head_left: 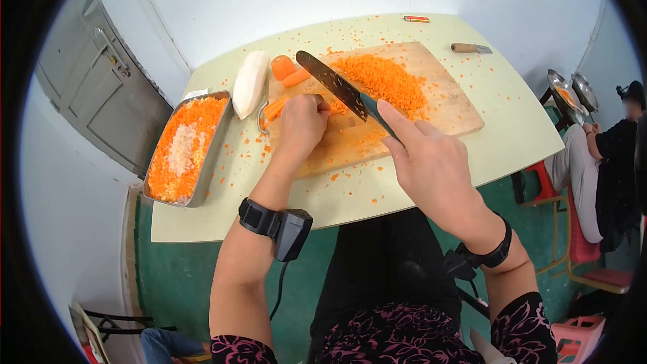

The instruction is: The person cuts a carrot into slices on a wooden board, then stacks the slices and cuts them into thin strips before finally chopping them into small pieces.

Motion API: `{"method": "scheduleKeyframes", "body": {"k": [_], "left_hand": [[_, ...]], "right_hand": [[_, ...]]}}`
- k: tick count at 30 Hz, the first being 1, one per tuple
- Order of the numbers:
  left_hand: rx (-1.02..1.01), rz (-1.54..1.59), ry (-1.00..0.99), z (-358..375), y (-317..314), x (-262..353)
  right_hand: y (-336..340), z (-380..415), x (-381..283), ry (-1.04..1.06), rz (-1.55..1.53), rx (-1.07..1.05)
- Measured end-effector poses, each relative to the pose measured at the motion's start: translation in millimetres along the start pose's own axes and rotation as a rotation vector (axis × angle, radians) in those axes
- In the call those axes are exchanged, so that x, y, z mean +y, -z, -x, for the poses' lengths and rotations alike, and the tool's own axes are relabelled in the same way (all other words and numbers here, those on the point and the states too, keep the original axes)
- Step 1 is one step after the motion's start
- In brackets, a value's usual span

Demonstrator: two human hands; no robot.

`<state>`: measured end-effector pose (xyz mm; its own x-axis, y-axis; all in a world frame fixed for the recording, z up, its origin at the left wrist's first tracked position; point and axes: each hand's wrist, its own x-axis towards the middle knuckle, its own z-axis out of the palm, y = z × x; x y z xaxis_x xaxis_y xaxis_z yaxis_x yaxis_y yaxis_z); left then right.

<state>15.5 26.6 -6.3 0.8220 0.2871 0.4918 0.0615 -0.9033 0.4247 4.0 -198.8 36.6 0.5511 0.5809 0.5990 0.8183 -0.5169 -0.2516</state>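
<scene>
My right hand (431, 162) is closed around the handle of a knife (333, 86), whose dark blade points up and left over the wooden cutting board (445, 98). On the board's left part, my left hand (303, 121) has its fingers curled down on carrot strips (275, 108), just left of the blade. Finely chopped carrot (384, 81) is heaped right of the knife. Two larger carrot pieces, one a rounded end (282, 67) and one a thinner piece (296, 78), rest at the board's upper left.
Left of the board are a peeled white radish (251, 83) and a metal tray (221, 141) of chopped carrot with paler bits. A small wooden-handled tool (470, 48) and a red packet (416, 19) lie toward the table's (519, 121) back. A seated person (606, 162) is at the right.
</scene>
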Motion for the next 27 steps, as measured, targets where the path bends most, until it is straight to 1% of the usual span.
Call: {"method": "scheduleKeyframes", "body": {"k": [1, 4, 7, 10, 13, 16, 19, 22, 25, 27], "left_hand": [[-0.002, -0.002, 0.002, 0, 1, 0], [-0.022, -0.006, 0.044, -2, -2, -1], [0.019, 0.007, 0.049, -1, -4, -1], [0.021, 0.021, 0.027, -1, -5, -4], [0.022, 0.011, 0.007, -1, -3, -2], [-0.012, -0.011, 0.076, 0, 1, 4], [-0.019, -0.009, 0.027, -2, -1, -2], [-0.003, -0.015, 0.032, 0, -1, -1], [-0.006, -0.011, 0.067, 0, 0, 2], [-0.024, -0.008, 0.047, 0, 0, 1]], "right_hand": [[-2, 2, -1, 0.005, -0.001, 0.024], [-10, 4, 5, 0.032, 0.030, -0.050], [2, 0, -1, -0.028, -0.018, 0.001], [-13, 6, 5, 0.054, 0.014, 0.016], [-7, 4, 4, 0.026, 0.032, -0.033], [-3, 3, -1, -0.002, -0.023, 0.029], [-16, 10, 2, 0.028, 0.037, -0.064], [-4, 3, 1, 0.016, 0.045, -0.073], [4, 1, -3, -0.017, -0.015, -0.019], [-6, 5, 4, 0.020, -0.017, -0.021]]}}
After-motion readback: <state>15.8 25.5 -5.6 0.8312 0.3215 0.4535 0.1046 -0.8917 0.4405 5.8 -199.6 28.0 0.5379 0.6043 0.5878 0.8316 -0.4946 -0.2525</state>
